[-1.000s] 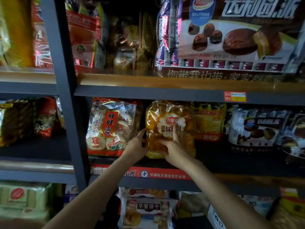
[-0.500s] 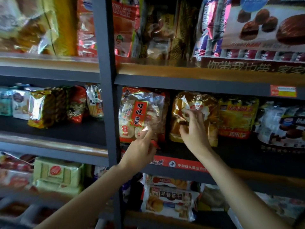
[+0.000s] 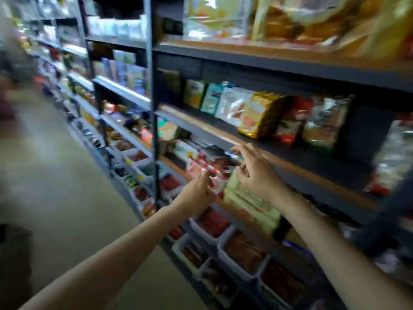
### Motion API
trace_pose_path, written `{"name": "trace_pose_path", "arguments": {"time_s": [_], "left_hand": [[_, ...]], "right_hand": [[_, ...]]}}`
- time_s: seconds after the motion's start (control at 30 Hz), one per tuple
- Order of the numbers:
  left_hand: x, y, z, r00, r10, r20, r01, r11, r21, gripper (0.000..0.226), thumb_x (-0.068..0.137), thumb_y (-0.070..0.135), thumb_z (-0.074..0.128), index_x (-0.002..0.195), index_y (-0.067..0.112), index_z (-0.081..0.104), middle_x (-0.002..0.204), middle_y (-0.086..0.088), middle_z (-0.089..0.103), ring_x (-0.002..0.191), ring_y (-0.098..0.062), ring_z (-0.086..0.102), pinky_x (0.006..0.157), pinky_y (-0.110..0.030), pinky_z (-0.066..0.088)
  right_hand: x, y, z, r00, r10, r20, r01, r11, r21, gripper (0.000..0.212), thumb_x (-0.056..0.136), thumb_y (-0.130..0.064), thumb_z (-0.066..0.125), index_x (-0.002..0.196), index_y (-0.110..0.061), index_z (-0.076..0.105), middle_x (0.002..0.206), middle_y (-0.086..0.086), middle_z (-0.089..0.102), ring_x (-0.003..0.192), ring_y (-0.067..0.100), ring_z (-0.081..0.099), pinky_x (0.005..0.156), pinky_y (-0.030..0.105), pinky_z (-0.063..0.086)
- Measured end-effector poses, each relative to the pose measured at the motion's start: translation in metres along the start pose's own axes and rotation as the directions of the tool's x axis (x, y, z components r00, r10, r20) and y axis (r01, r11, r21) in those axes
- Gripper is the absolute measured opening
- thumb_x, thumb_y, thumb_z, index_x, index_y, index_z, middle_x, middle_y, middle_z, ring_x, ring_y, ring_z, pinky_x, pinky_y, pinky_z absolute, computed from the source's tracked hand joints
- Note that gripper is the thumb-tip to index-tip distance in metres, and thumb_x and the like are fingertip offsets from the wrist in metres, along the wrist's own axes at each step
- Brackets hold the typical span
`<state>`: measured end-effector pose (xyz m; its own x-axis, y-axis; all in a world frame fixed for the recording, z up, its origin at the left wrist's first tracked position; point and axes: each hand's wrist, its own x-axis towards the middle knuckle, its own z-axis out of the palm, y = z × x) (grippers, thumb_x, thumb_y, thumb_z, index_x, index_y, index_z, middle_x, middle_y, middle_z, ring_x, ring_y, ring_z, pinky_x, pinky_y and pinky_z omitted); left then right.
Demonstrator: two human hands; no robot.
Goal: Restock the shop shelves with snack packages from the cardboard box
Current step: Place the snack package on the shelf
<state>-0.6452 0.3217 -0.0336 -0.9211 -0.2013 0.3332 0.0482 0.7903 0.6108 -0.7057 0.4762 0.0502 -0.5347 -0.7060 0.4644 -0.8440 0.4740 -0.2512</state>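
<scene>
Both hands have let go of the golden bread bag, now out of view: the left hand [image 3: 196, 193] and right hand [image 3: 254, 173] hang empty with loose fingers at 6 o'clock below the shelf [image 3: 290, 166], so probably another package comes next.

Both bare forearms reach forward and up, side by side. Left hand [image 3: 196, 193] raised, fingers loosely extended, holding nothing. Right hand [image 3: 257, 173] just right of it and slightly farther, fingers spread and half curled, empty. Hands apart, not touching.
</scene>
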Motion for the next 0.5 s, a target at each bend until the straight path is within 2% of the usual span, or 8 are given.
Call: {"name": "trace_pose_path", "arguments": {"time_s": [0.1, 0.17, 0.23, 0.33, 0.43, 0.5], "left_hand": [[-0.049, -0.101, -0.069, 0.945, -0.319, 0.079, 0.308, 0.944, 0.117, 0.04, 0.09, 0.012, 0.05, 0.128, 0.003, 0.043, 0.124, -0.016, 0.056, 0.113, -0.03, 0.055, 0.09, -0.032, 0.041], [-0.095, -0.165, -0.111, 0.872, -0.486, 0.06, 0.476, 0.87, 0.129, 0.035, 0.09, 0.014, 0.049, 0.125, 0.006, 0.048, 0.121, -0.016, 0.06, 0.11, -0.032, 0.058, 0.09, -0.032, 0.043], [-0.146, -0.218, -0.152, 0.781, -0.625, -0.02, 0.623, 0.777, 0.091, 0.032, 0.09, 0.012, 0.051, 0.121, 0.007, 0.053, 0.115, -0.014, 0.063, 0.104, -0.03, 0.06, 0.085, -0.03, 0.045], [-0.211, -0.277, -0.21, 0.613, -0.768, -0.188, 0.777, 0.629, -0.035, 0.026, 0.09, 0.011, 0.053, 0.116, 0.007, 0.055, 0.11, -0.011, 0.064, 0.092, -0.021, 0.06, 0.077, -0.026, 0.047], [-0.265, -0.319, -0.255, 0.427, -0.844, -0.323, 0.849, 0.497, -0.177, 0.023, 0.089, 0.01, 0.054, 0.112, 0.007, 0.057, 0.111, -0.01, 0.063, 0.098, -0.02, 0.058, 0.081, -0.027, 0.045], [-0.291, -0.346, -0.275, 0.293, -0.873, -0.39, 0.889, 0.398, -0.225, 0.023, 0.09, 0.012, 0.054, 0.112, 0.008, 0.056, 0.111, -0.01, 0.063, 0.098, -0.02, 0.058, 0.079, -0.025, 0.042]], "right_hand": [[0.06, -0.081, 0.092, 0.952, -0.109, 0.286, 0.098, 0.994, 0.052, 0.041, 0.091, -0.011, 0.049, 0.132, -0.014, 0.044, 0.129, 0.006, 0.04, 0.114, 0.027, 0.048, 0.089, 0.032, 0.036], [0.095, -0.138, 0.152, 0.868, -0.196, 0.456, 0.17, 0.981, 0.097, 0.044, 0.093, -0.016, 0.05, 0.136, -0.014, 0.042, 0.132, 0.008, 0.036, 0.121, 0.027, 0.044, 0.096, 0.03, 0.035], [0.124, -0.195, 0.203, 0.762, -0.26, 0.593, 0.252, 0.963, 0.1, 0.042, 0.093, -0.019, 0.05, 0.135, -0.015, 0.044, 0.136, 0.011, 0.033, 0.126, 0.028, 0.038, 0.1, 0.031, 0.033], [0.16, -0.276, 0.271, 0.621, -0.377, 0.687, 0.36, 0.916, 0.177, 0.036, 0.093, -0.017, 0.051, 0.129, -0.019, 0.05, 0.132, 0.012, 0.037, 0.126, 0.029, 0.038, 0.101, 0.031, 0.031], [0.181, -0.35, 0.337, 0.493, -0.467, 0.734, 0.397, 0.872, 0.287, 0.036, 0.093, -0.018, 0.051, 0.129, -0.017, 0.05, 0.13, 0.012, 0.039, 0.121, 0.029, 0.043, 0.098, 0.029, 0.035], [0.188, -0.393, 0.381, 0.396, -0.513, 0.762, 0.415, 0.84, 0.35, 0.041, 0.093, -0.021, 0.05, 0.133, -0.016, 0.046, 0.132, 0.013, 0.038, 0.122, 0.03, 0.044, 0.098, 0.03, 0.037]]}}
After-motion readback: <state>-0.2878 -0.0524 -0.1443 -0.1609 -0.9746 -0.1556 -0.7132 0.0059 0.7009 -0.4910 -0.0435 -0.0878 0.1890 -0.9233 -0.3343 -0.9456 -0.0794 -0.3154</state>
